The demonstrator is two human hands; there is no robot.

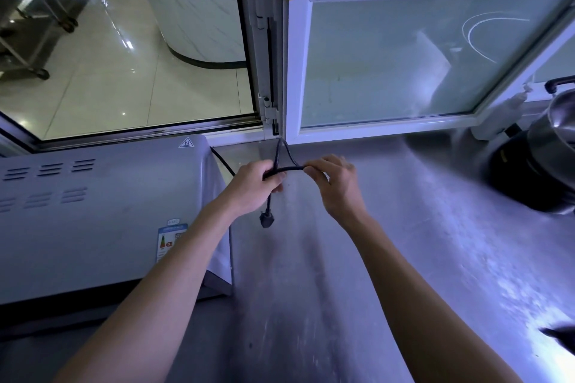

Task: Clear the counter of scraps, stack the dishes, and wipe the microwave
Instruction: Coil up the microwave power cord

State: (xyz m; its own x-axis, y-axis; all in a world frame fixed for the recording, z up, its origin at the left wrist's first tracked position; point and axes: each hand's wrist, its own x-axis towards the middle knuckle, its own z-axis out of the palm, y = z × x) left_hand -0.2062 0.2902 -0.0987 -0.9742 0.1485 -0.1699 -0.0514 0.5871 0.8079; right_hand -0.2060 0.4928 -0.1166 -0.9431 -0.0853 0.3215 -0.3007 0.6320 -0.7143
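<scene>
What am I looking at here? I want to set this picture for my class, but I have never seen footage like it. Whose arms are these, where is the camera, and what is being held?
No machine here: a person wears a camera on the head, looking down at their own bare arms. The left hand and right hand hold a black power cord between them; its plug dangles below the left hand. They stand at a steel counter. The grey microwave sits at the left, a metal pot at the far right, windows behind.
</scene>
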